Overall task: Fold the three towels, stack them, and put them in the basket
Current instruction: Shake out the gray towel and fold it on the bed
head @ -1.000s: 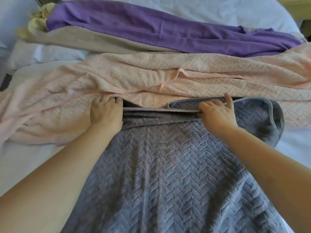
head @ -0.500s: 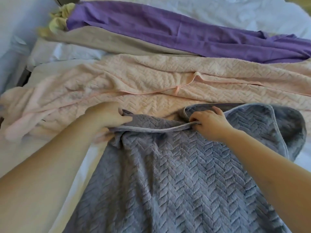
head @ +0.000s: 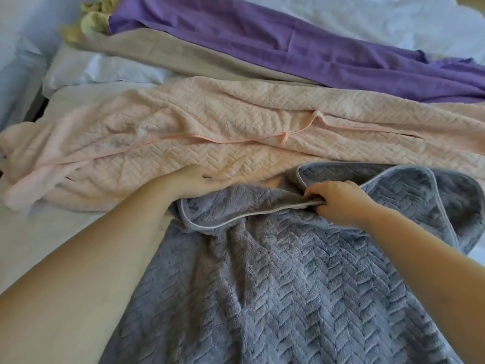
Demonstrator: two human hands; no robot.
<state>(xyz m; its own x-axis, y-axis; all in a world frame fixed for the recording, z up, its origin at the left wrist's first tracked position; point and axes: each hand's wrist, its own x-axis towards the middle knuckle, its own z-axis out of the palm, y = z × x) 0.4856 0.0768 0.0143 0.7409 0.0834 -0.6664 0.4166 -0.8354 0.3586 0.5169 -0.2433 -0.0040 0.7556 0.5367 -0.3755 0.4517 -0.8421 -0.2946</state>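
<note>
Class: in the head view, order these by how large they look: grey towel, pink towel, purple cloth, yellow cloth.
1-2. grey towel and pink towel: too alike to rank; grey lies nearest the camera.
3. purple cloth
4. yellow cloth

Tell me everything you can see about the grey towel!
The grey towel looks fluffy, with a herringbone pattern and pale piping along its edge. It lies rumpled, its far right corner flipped over. The right hand pinches its far edge with curled fingers; the left hand rests beside its far left corner. Its far edge lies against the pink towel.
</note>
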